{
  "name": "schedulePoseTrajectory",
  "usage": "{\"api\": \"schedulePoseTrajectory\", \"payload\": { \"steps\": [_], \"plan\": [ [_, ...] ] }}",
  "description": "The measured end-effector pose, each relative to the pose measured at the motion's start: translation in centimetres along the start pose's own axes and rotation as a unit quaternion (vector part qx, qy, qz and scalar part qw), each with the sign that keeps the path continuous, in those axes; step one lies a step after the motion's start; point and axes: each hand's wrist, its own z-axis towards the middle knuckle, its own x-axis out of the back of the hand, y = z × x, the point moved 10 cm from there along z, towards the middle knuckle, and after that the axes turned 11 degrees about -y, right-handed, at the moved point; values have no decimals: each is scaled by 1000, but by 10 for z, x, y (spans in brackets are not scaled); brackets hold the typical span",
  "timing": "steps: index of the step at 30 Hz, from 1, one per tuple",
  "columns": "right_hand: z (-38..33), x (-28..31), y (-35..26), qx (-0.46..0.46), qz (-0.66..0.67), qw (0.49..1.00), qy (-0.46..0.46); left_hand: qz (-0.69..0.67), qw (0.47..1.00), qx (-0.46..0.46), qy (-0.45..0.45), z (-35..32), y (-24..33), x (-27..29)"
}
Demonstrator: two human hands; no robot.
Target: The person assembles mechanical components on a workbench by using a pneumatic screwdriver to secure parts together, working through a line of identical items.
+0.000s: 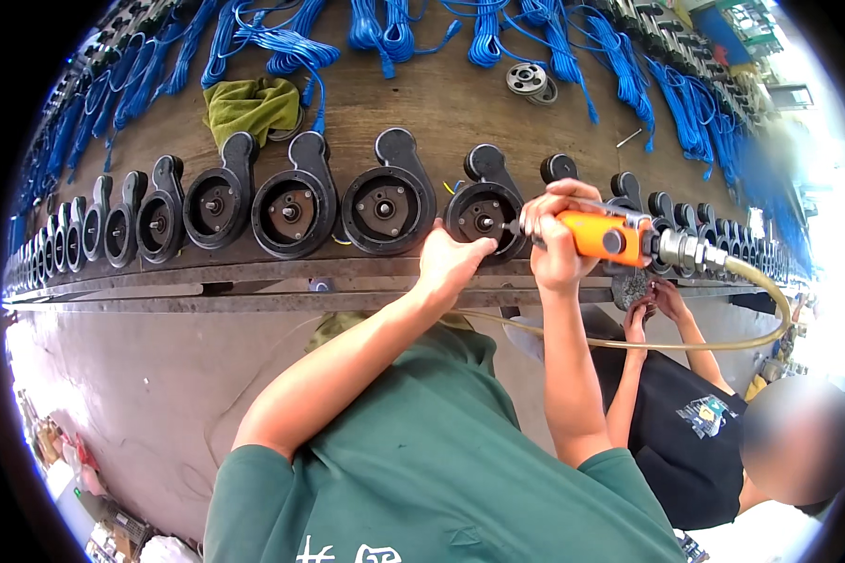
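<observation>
My right hand (556, 235) is wrapped round an orange air screwdriver (596, 236), held level with its hose fitting toward the right. Its tip points left, at the centre of a black round housing (484, 199) with a short knobbed arm. Whether the tip touches the shaft I cannot tell. My left hand (453, 258) grips the near left rim of that same housing, thumb along the front edge, fingers partly hidden. To its left stands another black housing (388, 208), with a metal plate and shaft inside. A yellowish air hose (765, 286) loops from the tool.
Similar housings (291, 211) line the front edge of the brown worktable (366, 103) both ways. Bundled blue cables (483, 38) lie along the back. A green cloth (252, 108) and metal discs (528, 80) rest between. On the right, a co-worker's hands (650, 305) work close by.
</observation>
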Motion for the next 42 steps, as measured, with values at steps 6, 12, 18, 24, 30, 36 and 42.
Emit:
{"api": "schedulePoseTrajectory", "payload": {
  "steps": [6, 12, 18, 24, 30, 36, 42],
  "plan": [
    [20, 9, 28, -19, 22, 999, 20, 3, 999, 3, 38, 4, -5, 1],
    [19, 9, 37, -24, 16, 999, 14, -12, 999, -22, 42, 7, -7, 1],
    [20, -4, 48, -59, -19, 996, -58, -66, 995, -69, 40, 2, -2, -1],
    [20, -5, 54, -67, -30, 995, -69, -24, 996, -54, 65, -4, 4, 0],
    [26, -2, 22, -34, -55, 997, -49, -70, 994, 49, -71, -28, 0, -19],
    [0, 64, -65, 61, -54, 992, 92, 192, 939, 12, -286, -68, 51, -72],
    [-41, 143, -77, 80, -117, 980, 137, 562, 731, -363, -136, -32, 143, -142]
  ]
}}
